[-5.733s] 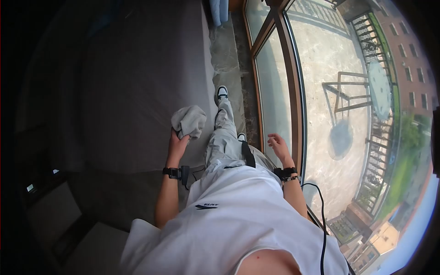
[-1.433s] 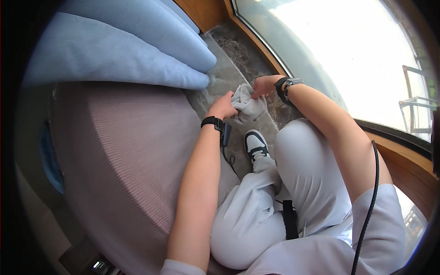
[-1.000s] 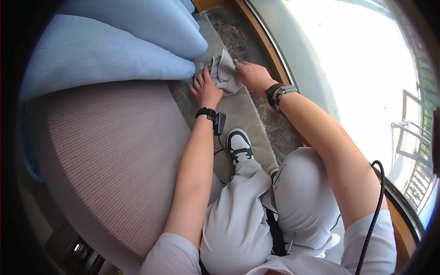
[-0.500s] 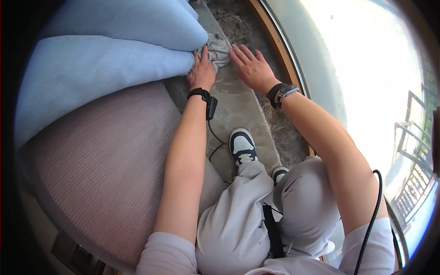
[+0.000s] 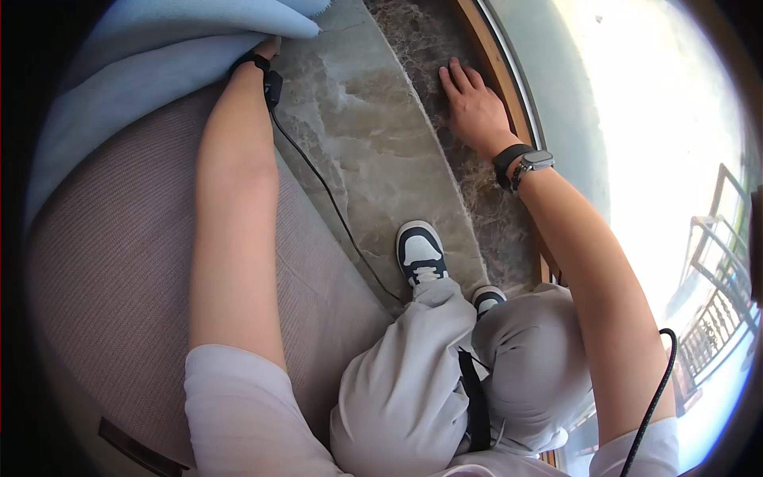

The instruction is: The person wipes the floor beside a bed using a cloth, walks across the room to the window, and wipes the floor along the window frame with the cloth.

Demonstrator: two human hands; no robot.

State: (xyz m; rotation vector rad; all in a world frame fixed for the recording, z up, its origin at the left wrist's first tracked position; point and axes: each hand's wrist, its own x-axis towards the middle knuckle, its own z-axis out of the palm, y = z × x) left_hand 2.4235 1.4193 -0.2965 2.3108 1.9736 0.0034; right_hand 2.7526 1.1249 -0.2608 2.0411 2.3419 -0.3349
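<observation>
My left hand is mostly hidden at the edge of the light blue cloth, so its fingers cannot be made out. The cloth drapes over the brown ribbed sofa. Over on the right, my right hand rests with its fingers spread on the dark marbled strip beside the wooden window frame, holding nothing. No grey rag shows in this view.
Grey marbled floor runs between the sofa and the dark strip. A black cable hangs from the left wrist. Shoes stand on the floor. A wooden frame edges the bright glass at right.
My left hand has moved left, under the cloth's edge, away from the grey rag, which has gone out of sight. The cloth has shifted up and left. My right hand has moved slightly right.
</observation>
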